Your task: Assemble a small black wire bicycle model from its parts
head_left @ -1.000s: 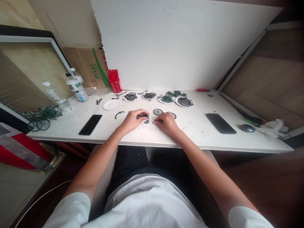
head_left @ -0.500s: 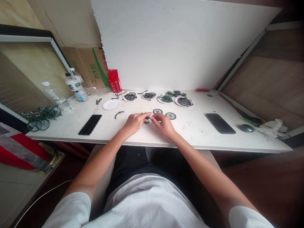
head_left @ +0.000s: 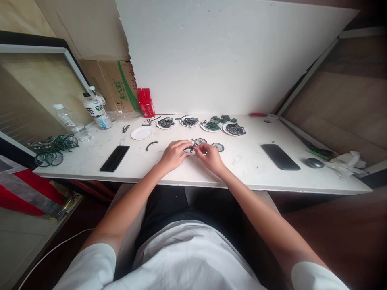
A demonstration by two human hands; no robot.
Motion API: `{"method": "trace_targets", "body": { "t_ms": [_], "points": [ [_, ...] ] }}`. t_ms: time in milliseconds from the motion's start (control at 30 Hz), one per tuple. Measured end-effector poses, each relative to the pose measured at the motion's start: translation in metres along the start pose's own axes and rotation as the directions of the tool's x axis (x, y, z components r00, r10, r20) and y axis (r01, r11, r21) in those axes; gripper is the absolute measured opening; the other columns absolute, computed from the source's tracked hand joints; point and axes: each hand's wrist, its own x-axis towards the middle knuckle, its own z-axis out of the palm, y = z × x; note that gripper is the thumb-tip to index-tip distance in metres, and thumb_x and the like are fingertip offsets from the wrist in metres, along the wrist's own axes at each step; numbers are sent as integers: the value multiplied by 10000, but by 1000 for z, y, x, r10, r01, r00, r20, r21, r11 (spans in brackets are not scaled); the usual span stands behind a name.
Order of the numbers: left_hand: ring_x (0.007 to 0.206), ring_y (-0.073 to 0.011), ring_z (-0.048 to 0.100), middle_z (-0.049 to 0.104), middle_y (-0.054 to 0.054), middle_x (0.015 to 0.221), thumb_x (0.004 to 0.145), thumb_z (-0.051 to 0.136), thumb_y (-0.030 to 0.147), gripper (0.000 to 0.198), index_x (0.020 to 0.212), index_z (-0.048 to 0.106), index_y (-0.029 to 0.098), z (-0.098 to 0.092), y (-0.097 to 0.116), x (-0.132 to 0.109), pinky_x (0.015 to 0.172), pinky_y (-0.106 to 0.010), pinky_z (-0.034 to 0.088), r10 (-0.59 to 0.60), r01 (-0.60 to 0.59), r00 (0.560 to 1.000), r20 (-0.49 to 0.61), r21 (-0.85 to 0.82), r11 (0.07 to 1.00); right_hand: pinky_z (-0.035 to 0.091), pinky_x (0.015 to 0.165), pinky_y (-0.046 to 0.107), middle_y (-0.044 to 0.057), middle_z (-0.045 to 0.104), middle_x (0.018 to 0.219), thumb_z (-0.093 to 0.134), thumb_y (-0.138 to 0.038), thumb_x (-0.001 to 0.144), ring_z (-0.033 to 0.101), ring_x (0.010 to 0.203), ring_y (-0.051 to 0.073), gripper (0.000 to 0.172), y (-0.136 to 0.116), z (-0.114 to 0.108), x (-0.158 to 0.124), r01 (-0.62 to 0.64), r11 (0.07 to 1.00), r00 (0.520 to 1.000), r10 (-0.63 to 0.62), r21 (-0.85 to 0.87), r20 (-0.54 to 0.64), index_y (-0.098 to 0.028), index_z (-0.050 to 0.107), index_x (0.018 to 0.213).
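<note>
In the head view my left hand (head_left: 174, 155) is closed around a small dark model bicycle part (head_left: 189, 148) near the front of the table. My right hand (head_left: 209, 157) pinches the same part from the other side, its thumb and forefinger together. The fingers hide much of the part, so its exact shape cannot be made out. Just beyond my right hand lie two small black spoked wheels (head_left: 217, 147), flat on the tabletop. To the left of my left hand rests a curved black piece (head_left: 151, 145), apart from it.
Paper plates with black and green bicycle parts (head_left: 211, 125) line the back, beside a bare white plate (head_left: 142, 133). Phones (head_left: 115, 158) lie left and right. Assembled green model bicycles (head_left: 57, 148) and bottles (head_left: 98, 112) stand at left, a mouse (head_left: 315, 163) at right.
My left fingers have lowered and curled, and my right fingertips have shifted slightly. More of the dark part shows between my hands. The things on the table have stayed put.
</note>
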Motion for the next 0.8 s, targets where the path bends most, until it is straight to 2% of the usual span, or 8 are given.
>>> {"method": "trace_targets", "body": {
  "t_ms": [100, 200, 267, 367, 467, 567, 667, 800],
  "points": [
    [1411, -299, 535, 622, -125, 1461, 901, 781, 276, 461, 1351, 680, 249, -7, -1, 1, 1218, -498, 402, 31, -30, 997, -64, 10, 999, 554, 748, 379, 82, 770, 828, 622, -603, 975, 721, 767, 248, 409, 6, -4, 3, -15, 1000, 997, 14, -4, -80, -205, 708, 937],
    [1433, -305, 506, 570, -150, 1469, 878, 814, 384, 526, 1363, 662, 247, -10, -6, 0, 1222, -488, 395, -47, 48, 988, -150, -2, 999, 555, 733, 379, 90, 780, 848, 619, -613, 979, 726, 786, 256, 419, 10, -8, 6, -24, 999, 990, 20, -32, -140, -208, 718, 938],
    [1372, -284, 555, 590, -151, 1408, 918, 762, 419, 449, 1318, 678, 232, -8, -14, 0, 1150, -444, 459, -111, 101, 978, -178, -62, 993, 552, 707, 370, 96, 784, 879, 615, -611, 984, 724, 804, 256, 418, 13, -10, 6, -22, 999, 986, 16, -38, -168, -209, 720, 945],
    [1126, -221, 666, 661, -133, 1264, 947, 710, 485, 381, 1200, 691, 200, 0, -27, 0, 919, -340, 544, -269, 212, 941, -207, -260, 942, 538, 654, 357, 105, 783, 951, 600, -603, 999, 713, 811, 248, 410, 14, -10, 4, 38, 998, 981, -48, -59, -186, -212, 719, 967],
    [843, -163, 701, 724, -91, 1066, 906, 735, 579, 532, 1252, 601, 197, 7, -35, 1, 714, -271, 521, -520, 369, 847, -110, -581, 726, 546, 669, 367, 117, 775, 1029, 551, -595, 1030, 706, 857, 250, 406, 13, -8, 1, 129, 982, 973, -152, -134, -174, -226, 714, 988],
    [707, -152, 720, 749, -78, 1034, 839, 808, 596, 772, 1420, 458, 226, 7, -35, 3, 618, -249, 486, -628, 409, 776, 52, -801, 438, 550, 691, 381, 124, 761, 1032, 504, -576, 1059, 699, 872, 253, 403, 13, -5, -2, 171, 967, 968, -201, -191, -152, -232, 707, 1012],
    [734, -161, 751, 769, -122, 1082, 810, 866, 525, 760, 1405, 543, 182, 5, -31, 3, 635, -251, 506, -604, 420, 777, 179, -862, 285, 544, 691, 379, 114, 751, 996, 505, -547, 1069, 693, 854, 246, 376, 14, -2, -3, 187, 960, 968, -217, -210, -129, -232, 709, 1038],
    [784, -154, 756, 786, -142, 1114, 776, 918, 392, 607, 1276, 689, 137, 6, -26, 1, 752, -274, 552, -583, 413, 783, 218, -882, 225, 544, 695, 374, 111, 754, 1004, 509, -531, 1073, 700, 860, 246, 367, 17, -1, -2, 185, 962, 971, -211, -203, -115, -228, 717, 1068]
  ]
}}
